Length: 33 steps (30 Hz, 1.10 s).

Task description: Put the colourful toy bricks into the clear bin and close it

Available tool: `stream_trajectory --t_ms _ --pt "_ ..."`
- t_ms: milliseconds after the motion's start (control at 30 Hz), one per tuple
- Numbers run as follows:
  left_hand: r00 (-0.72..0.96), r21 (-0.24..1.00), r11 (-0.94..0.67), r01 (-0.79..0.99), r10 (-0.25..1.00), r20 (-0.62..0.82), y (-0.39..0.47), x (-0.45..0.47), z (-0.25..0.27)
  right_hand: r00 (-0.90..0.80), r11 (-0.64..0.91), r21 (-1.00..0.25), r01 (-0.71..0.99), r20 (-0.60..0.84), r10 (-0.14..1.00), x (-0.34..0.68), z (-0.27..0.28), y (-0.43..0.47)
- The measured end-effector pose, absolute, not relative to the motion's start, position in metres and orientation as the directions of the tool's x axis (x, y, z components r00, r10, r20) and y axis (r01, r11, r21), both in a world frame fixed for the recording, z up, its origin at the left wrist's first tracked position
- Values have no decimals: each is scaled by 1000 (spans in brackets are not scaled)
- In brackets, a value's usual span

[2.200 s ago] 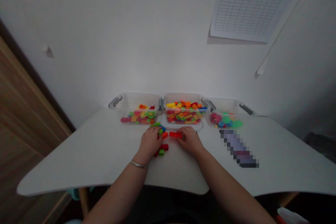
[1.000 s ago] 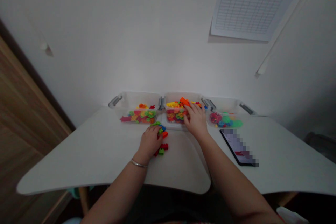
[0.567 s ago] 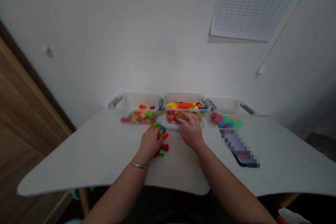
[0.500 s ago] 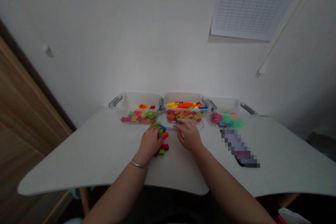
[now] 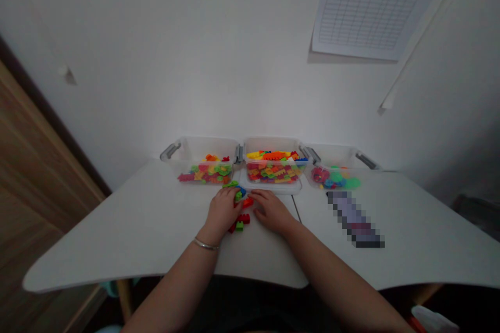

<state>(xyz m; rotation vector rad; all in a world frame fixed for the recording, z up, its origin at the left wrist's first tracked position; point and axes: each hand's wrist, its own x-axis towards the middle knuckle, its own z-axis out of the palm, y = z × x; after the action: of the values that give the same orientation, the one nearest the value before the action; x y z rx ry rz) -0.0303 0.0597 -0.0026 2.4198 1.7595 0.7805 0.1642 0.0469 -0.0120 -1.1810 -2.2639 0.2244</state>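
My left hand [image 5: 224,210] rests on the table with its fingers curled around a green building brick [image 5: 238,195]. A blue brick [image 5: 242,190] and a flat light-green piece [image 5: 231,184] lie at its fingertips. My right hand [image 5: 273,211] is close by, fingers curved and thumb apart from them, its fingertips beside an orange-red brick [image 5: 248,202] between the two hands. Nearer to me lie a dark red brick [image 5: 244,218] and a small green brick [image 5: 239,226]. The left palm partly hides another red piece.
Three clear bins stand along the wall: a left bin [image 5: 195,151] and a middle bin [image 5: 273,144] with mixed bricks, and a right bin [image 5: 332,155] with round pieces. A clear lid [image 5: 291,187] lies before the middle one. A blurred-out phone-like object [image 5: 355,221] lies right.
My right hand has come down and left, from in front of the middle bin to beside the orange-red brick. The left hand has stayed almost in place over the bricks.
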Motion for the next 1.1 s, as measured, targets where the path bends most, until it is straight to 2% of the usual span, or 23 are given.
stream_trajectory --t_ms 267,433,700,833,967,1100 --pt "224 326 -348 879 905 362 58 -29 -1 -553 678 -305 669 404 728 165 -10 49" --pt "215 324 -342 882 904 369 58 -30 -2 -507 631 -253 734 415 756 166 -6 47" --pt "217 324 -341 882 906 363 58 -29 1 -332 467 -329 821 390 859 168 -4 44" --pt "220 314 -339 887 908 358 58 -29 0 -353 493 -337 802 399 846 169 -8 44" --pt "217 317 -343 884 902 373 59 -29 -2 -316 530 -375 760 499 807 172 -7 48" --pt "216 319 -340 885 905 365 59 -30 -3 -187 597 -353 720 730 657 182 10 54"
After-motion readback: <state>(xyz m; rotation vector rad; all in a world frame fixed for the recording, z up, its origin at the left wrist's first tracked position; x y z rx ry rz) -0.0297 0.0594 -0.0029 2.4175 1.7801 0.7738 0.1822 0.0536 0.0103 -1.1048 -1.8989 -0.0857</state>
